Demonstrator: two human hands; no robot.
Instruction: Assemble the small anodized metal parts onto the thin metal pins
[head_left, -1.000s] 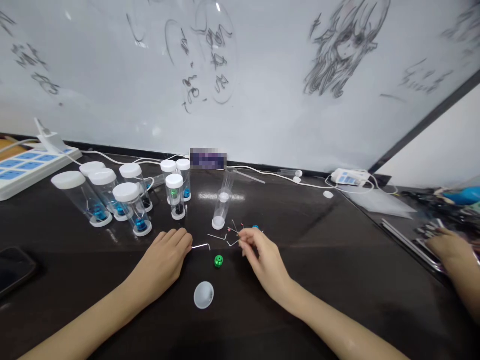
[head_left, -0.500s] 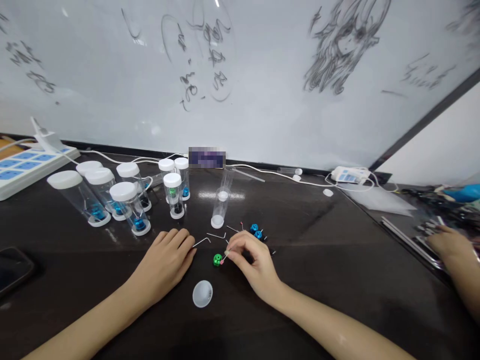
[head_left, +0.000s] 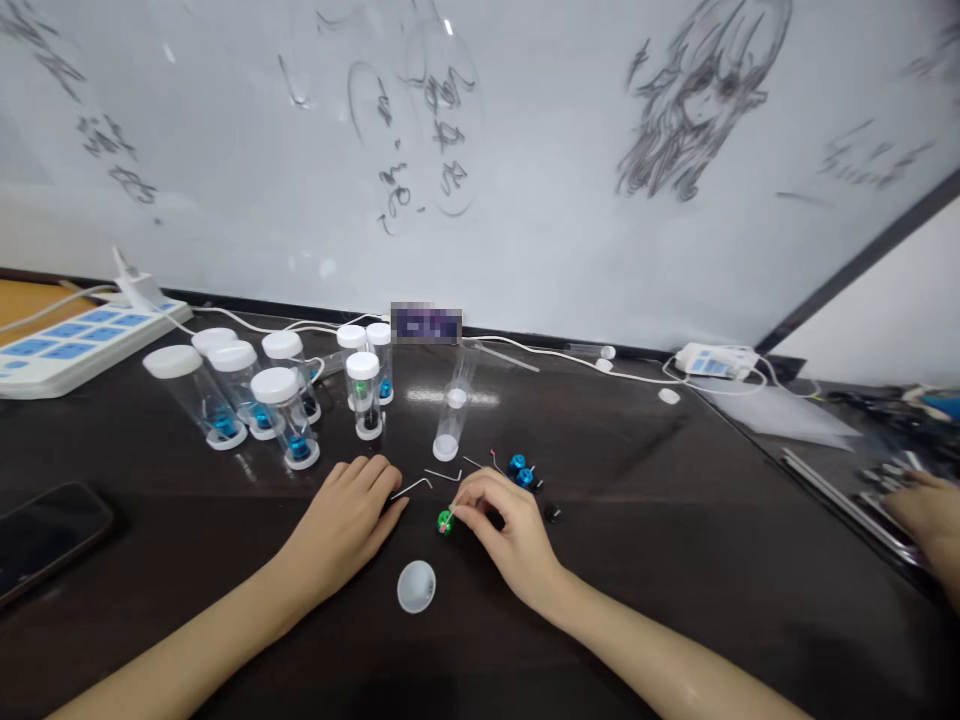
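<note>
In my right hand (head_left: 502, 515), a thin light rod with a pink tip (head_left: 444, 527) is pinched between thumb and fingertips. Its tip overlaps a small round green metal part (head_left: 445, 521) on the dark table. My left hand (head_left: 352, 515) rests palm down with curled fingers, and a bent hex key (head_left: 414, 487) sticks out between its thumb and index finger. A second hex key (head_left: 444, 474) lies just beyond. Between my forearms sits a small translucent cup (head_left: 416, 586) with tiny dark pieces inside. Two blue metal parts (head_left: 521, 470) lie past my right hand.
Several clear tubes with white caps (head_left: 296, 420) stand at the left, holding coloured parts. An uncapped clear tube (head_left: 450, 420) stands ahead. A phone (head_left: 56, 530) and power strip (head_left: 90, 345) lie left. At the right edge, another person's hand (head_left: 926, 510) touches metal pieces.
The pink tip has moved from beside the green part to over it. My view has shifted slightly, so most things appear farther right. The left hand keeps its pose.
</note>
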